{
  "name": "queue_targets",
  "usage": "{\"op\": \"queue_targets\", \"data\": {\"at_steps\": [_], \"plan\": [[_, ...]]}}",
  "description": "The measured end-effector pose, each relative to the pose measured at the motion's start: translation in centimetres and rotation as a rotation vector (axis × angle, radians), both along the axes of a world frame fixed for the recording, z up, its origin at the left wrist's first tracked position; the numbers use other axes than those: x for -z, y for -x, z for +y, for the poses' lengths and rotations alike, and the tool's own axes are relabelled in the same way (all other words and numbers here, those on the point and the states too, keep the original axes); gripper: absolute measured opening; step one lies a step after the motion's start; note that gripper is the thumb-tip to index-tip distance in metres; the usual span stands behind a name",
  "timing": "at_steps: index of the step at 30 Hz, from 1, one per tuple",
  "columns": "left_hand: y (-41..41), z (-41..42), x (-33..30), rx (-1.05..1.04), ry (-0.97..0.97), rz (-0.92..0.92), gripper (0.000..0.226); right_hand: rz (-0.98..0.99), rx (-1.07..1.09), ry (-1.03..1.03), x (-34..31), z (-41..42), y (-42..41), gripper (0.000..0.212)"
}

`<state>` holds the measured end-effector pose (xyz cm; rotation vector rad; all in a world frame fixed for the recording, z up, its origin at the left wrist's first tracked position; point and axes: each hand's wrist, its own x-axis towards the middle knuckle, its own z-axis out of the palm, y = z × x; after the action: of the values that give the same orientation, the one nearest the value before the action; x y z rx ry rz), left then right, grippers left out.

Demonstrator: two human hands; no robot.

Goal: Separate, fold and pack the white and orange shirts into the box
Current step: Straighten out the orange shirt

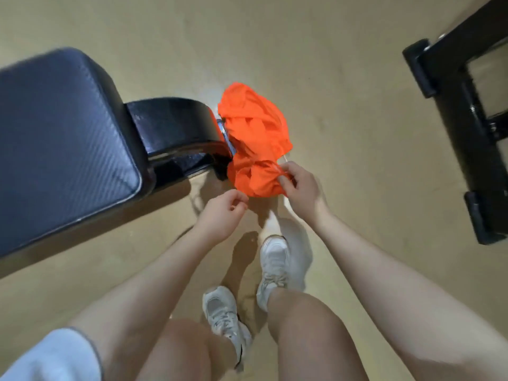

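A crumpled orange shirt (254, 133) hangs bunched over the end of a black bench frame, above the tan floor. My right hand (301, 185) pinches the lower right edge of the orange cloth between thumb and fingers. My left hand (222, 213) hovers just below and left of the shirt, its fingers curled with the thumb near the fingertips, holding nothing that I can see. No white shirt and no box are in view.
A black padded bench (63, 144) with a curved black frame (176, 127) fills the left. Black metal equipment feet (467, 111) stand at the right. My legs and white sneakers (275, 265) are below the hands on the tan floor (357, 188).
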<state>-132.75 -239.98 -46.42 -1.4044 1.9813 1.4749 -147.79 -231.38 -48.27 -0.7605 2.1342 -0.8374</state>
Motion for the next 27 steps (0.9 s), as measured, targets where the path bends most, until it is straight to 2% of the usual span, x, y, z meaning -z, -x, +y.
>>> {"op": "queue_targets", "data": {"at_steps": [4, 8, 10, 12, 15, 18, 21, 24, 27], "plan": [[1.6, 0.0, -12.2, 0.009, 0.056, 0.147, 0.028, -0.017, -0.086, 0.016, -13.5, 0.7, 1.2, 0.027], [3.1, -0.6, -23.0, 0.067, 0.130, 0.367, 0.049, -0.050, -0.235, 0.045, -25.4, 1.0, 1.9, 0.026], [3.6, -0.6, -26.8, 0.127, 0.097, 0.418, 0.040, -0.048, -0.307, 0.042, -30.1, 1.0, 2.4, 0.028], [4.0, -0.4, -29.7, 0.147, 0.085, 0.415, 0.020, -0.038, -0.347, 0.041, -33.9, 1.1, 3.1, 0.024], [4.5, -0.3, -33.1, 0.164, 0.078, 0.451, 0.008, 0.053, -0.405, 0.032, -37.7, 1.5, 4.6, 0.002], [4.7, -0.4, -36.4, 0.137, 0.057, 0.547, 0.010, 0.337, -0.483, -0.071, -40.2, 1.8, 5.7, 0.008], [4.7, -0.3, -39.3, 0.072, 0.028, 0.622, 0.019, 0.538, -0.317, -0.101, -41.6, 2.2, 6.2, 0.015], [4.8, -0.4, -42.1, 0.044, 0.042, 0.613, 0.014, 0.402, -0.099, 0.120, -41.9, 2.4, 6.3, 0.008], [4.5, -0.6, -45.4, 0.113, 0.193, 0.655, 0.011, 0.136, 0.009, 0.247, -42.1, 2.2, 5.6, 0.015]]}}
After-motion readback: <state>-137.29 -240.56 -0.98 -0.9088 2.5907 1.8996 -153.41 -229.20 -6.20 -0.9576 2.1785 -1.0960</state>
